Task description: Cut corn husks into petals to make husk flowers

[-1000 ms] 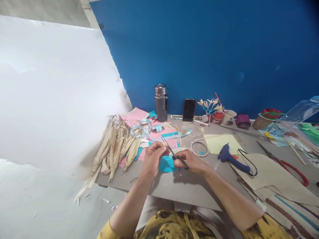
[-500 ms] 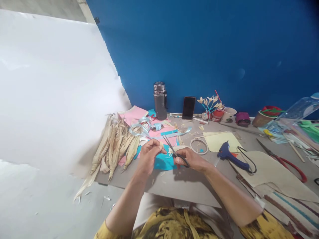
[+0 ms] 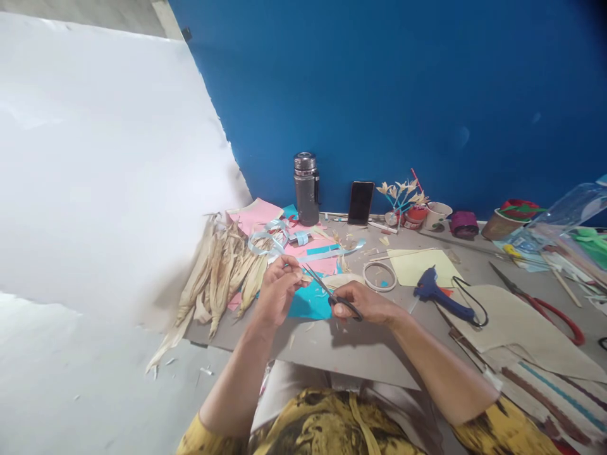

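My right hand (image 3: 353,301) is closed round the handles of a small pair of black-handled scissors (image 3: 322,285), whose blades point up and left. Close to the blade tips, my left hand (image 3: 283,282) pinches a small pale piece of corn husk (image 3: 306,278) between thumb and fingers. Both hands hover above a bright blue sheet of paper (image 3: 308,304) on the table. Long dried corn husks (image 3: 220,272) lie heaped to the left of my left hand.
Behind the hands lie pink paper (image 3: 258,217) and light-blue ribbon (image 3: 270,237). A flask (image 3: 306,193), a phone (image 3: 361,203) and husk flowers (image 3: 401,193) stand along the blue wall. To the right are a tape roll (image 3: 380,277), a glue gun (image 3: 443,297) and red-handled shears (image 3: 540,304).
My left hand has shifted slightly left and turned, bringing the husk piece close to the scissor tips. The scissors have moved a little left, their blades now closer together.
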`<move>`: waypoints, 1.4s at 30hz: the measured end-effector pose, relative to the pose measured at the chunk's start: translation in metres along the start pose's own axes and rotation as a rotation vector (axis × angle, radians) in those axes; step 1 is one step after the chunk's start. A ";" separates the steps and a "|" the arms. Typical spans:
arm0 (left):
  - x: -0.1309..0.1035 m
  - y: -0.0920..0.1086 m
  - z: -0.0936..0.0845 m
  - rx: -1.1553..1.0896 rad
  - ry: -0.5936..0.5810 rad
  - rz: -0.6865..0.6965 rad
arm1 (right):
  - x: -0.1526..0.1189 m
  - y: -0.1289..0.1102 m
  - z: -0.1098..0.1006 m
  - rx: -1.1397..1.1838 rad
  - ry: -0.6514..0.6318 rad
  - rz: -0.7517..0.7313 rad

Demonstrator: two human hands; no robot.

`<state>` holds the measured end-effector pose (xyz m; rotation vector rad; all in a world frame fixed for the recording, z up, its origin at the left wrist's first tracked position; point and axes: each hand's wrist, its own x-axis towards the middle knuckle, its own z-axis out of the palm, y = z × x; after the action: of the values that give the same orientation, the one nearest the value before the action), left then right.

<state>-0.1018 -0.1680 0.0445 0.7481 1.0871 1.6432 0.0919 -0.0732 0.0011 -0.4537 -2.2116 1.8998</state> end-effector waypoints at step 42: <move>0.006 0.010 -0.008 -0.004 -0.157 -0.010 | -0.002 -0.003 0.002 0.062 -0.020 0.075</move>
<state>-0.1144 -0.1656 0.0498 0.8533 0.9741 1.5499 0.0929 -0.0762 0.0035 -0.5165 -2.1697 2.0134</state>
